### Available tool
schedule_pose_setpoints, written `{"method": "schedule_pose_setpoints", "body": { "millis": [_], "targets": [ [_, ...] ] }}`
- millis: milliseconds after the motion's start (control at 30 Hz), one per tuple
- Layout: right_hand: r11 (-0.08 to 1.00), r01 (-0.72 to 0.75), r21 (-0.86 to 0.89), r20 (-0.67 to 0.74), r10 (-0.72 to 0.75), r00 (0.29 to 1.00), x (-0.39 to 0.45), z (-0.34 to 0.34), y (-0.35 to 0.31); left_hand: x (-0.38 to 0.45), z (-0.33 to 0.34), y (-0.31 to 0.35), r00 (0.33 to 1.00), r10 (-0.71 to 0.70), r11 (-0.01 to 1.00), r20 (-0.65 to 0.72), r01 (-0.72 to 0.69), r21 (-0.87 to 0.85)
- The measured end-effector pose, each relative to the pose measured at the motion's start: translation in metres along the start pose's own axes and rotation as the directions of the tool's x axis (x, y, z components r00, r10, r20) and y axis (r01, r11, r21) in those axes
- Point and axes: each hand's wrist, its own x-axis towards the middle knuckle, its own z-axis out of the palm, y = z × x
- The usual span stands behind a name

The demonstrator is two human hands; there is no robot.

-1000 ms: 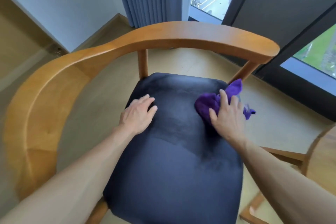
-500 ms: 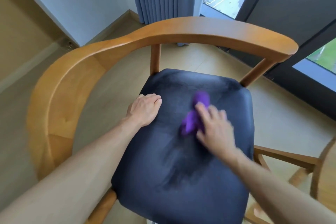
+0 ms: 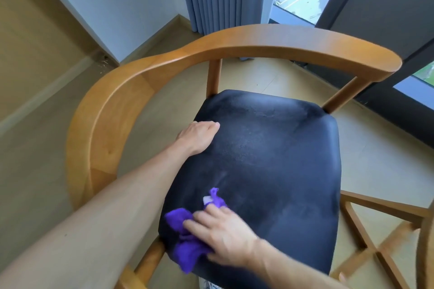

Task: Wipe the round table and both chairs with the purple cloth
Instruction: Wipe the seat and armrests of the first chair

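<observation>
Head view: the crumpled purple cloth (image 3: 185,245) is pressed flat-fingered by the right hand (image 3: 225,234) at the black padded chair seat's (image 3: 270,159) seven o'clock corner, while the left hand (image 3: 198,137), fingers curled, braces the ten o'clock edge; the wooden armrest (image 3: 258,42) seems due next.

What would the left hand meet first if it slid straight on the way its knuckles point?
Probably nothing soon: the left hand, resting at the black seat's left edge, points across open cushion. Farther along that line stands the right rear wooden post, though depth is uncertain.

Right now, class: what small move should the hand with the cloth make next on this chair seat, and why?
Probably sweep the purple cloth rightward along the seat's near edge. The right hand presses it at the near-left corner of the black seat, and the left hand braces the seat's left edge.
</observation>
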Motion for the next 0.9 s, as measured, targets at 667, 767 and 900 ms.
{"method": "schedule_pose_setpoints", "body": {
  "millis": [667, 767, 900],
  "targets": [
    [0.938, -0.312, -0.151, -0.162, 0.288, 0.944, 0.100, -0.020, 0.037, 0.001, -0.030, -0.012, 0.979, 0.202, 0.975, 0.013, -0.203, 0.093],
    [0.697, -0.705, -0.129, -0.284, 0.656, 0.700, 0.139, -0.057, 0.080, 0.002, -0.038, -0.011, 0.959, 0.265, 0.961, -0.104, -0.253, 0.111],
    [0.792, -0.606, -0.078, -0.190, 0.585, 0.789, 0.159, -0.033, 0.044, 0.000, -0.054, -0.014, 0.937, 0.305, 0.946, -0.170, -0.278, 0.166]
  ]
}}
